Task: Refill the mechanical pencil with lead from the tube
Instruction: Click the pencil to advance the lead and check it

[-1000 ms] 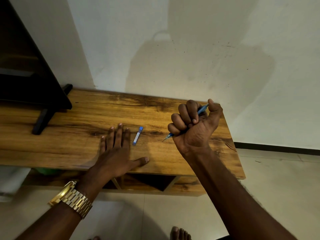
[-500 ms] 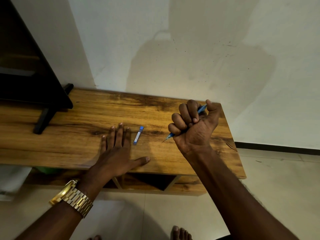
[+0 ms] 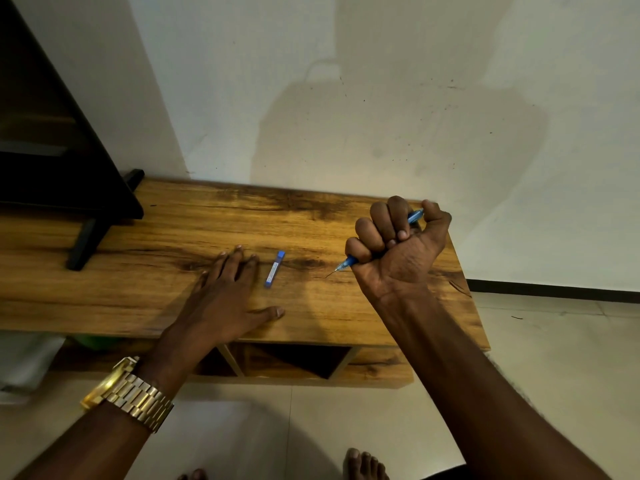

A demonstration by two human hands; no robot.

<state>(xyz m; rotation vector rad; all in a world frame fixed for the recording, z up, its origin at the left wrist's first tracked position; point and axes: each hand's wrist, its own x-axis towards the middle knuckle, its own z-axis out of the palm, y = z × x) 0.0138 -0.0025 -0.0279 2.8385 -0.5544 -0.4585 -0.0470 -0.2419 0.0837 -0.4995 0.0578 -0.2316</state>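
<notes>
On table: one tube, one pencil.

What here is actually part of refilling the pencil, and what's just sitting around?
Part of the job:
- blue mechanical pencil, gripped in the fist of the right hand
- small blue lead tube, lying on the wooden table
- left hand, flat on the table beside the tube, not touching it

Just there:
- black stand at the left
- gold watch
</notes>
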